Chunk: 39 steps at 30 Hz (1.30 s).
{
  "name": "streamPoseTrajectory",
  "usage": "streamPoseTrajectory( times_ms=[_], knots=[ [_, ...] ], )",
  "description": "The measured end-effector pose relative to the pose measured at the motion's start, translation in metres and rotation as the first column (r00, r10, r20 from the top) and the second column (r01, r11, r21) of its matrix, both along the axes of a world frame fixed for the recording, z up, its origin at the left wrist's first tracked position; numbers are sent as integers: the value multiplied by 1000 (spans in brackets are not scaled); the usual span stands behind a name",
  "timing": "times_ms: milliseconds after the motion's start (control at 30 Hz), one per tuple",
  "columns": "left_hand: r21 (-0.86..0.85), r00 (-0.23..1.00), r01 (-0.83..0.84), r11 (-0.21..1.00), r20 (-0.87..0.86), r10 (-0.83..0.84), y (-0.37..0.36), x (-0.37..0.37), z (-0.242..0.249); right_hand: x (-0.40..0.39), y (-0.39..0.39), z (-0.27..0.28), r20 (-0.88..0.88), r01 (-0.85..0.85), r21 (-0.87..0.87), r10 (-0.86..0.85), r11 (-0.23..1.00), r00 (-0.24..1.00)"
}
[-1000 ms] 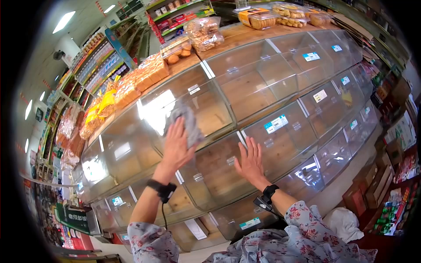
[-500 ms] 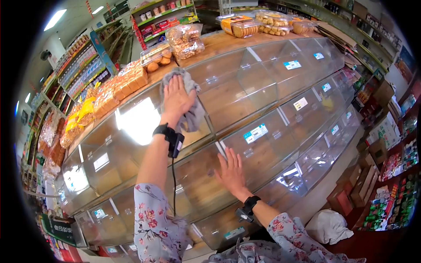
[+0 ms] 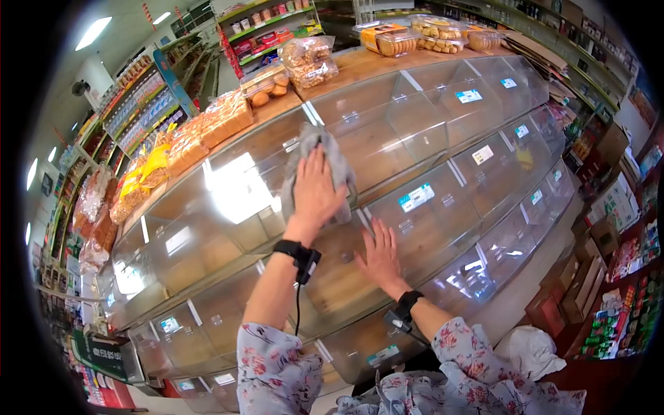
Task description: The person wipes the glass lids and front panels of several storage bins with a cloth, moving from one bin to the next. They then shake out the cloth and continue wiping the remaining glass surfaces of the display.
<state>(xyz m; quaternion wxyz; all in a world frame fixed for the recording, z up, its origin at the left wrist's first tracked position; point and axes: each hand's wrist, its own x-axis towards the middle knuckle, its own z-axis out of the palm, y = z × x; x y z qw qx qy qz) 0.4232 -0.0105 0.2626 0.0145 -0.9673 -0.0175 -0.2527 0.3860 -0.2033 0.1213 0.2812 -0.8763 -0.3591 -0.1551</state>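
Observation:
A grey cloth (image 3: 337, 162) lies bunched under my left hand (image 3: 316, 188), pressed flat on the clear lid of the upper display bin (image 3: 373, 114), near its lower edge. The fingers point up over the cloth. My right hand (image 3: 382, 257) rests on the clear lid of the middle row (image 3: 436, 228) with fingers spread, holding nothing, just left of a blue and white price label (image 3: 416, 198). Black straps with small devices sit on both wrists. Ceiling light reflects off the upper lid to the left of the cloth.
Bread packs (image 3: 228, 114), a bag of nut snacks (image 3: 308, 61) and clear boxes of cookies (image 3: 439, 33) stand along the wooden top. Stocked shelves (image 3: 142, 90) are at the left. Cardboard boxes (image 3: 560, 294) and a white bag (image 3: 529, 353) are at the lower right.
My left hand and the cloth have moved down the upper lid, toward its lower edge. The view has shifted slightly; my right hand stays near the same label.

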Motion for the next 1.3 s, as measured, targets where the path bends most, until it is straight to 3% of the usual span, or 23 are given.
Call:
streamPoseTrajectory(
  times_ms=[133,200,267,433,500,633,733,867,967,1033,1167,1300],
  knots=[
    [37,961,272,962,-59,-269,-7,-69,-51,0,-1,-5,40,8,1,-8,1000,999],
    [-167,905,210,963,-340,-256,-5,-118,-84,-1,0,-5,77,11,29,-13,1000,997],
    [-141,942,110,984,-302,-148,1,-165,-92,-2,0,-4,87,7,24,-9,1000,996],
    [-139,897,-242,960,-409,167,41,-257,-101,1,-1,-3,58,0,31,-2,1000,998],
    [-119,915,-289,950,-325,238,46,-269,-110,0,-1,-4,67,2,41,-5,999,998],
    [-107,948,-246,963,-234,217,39,-247,-136,3,-1,-2,47,-2,46,0,999,999],
    [-142,938,-211,967,-308,160,2,-195,-110,5,-2,-2,-18,-28,98,30,995,999],
    [-181,962,-36,983,-273,-15,-46,-122,-108,6,-4,-3,-45,-35,188,44,982,998],
    [-170,978,138,976,-134,-161,-74,-75,-119,15,-9,-24,-134,-42,389,102,920,986],
    [-161,978,152,975,-120,-172,-74,-66,-122,11,-12,-12,-155,-17,466,100,884,983],
    [-112,950,93,989,-288,-122,-58,-89,-105,11,-7,-21,-116,-2,530,76,848,990],
    [-183,952,-179,967,-280,123,0,-158,-108,8,-10,-15,-93,-12,513,69,859,993]
  ],
)
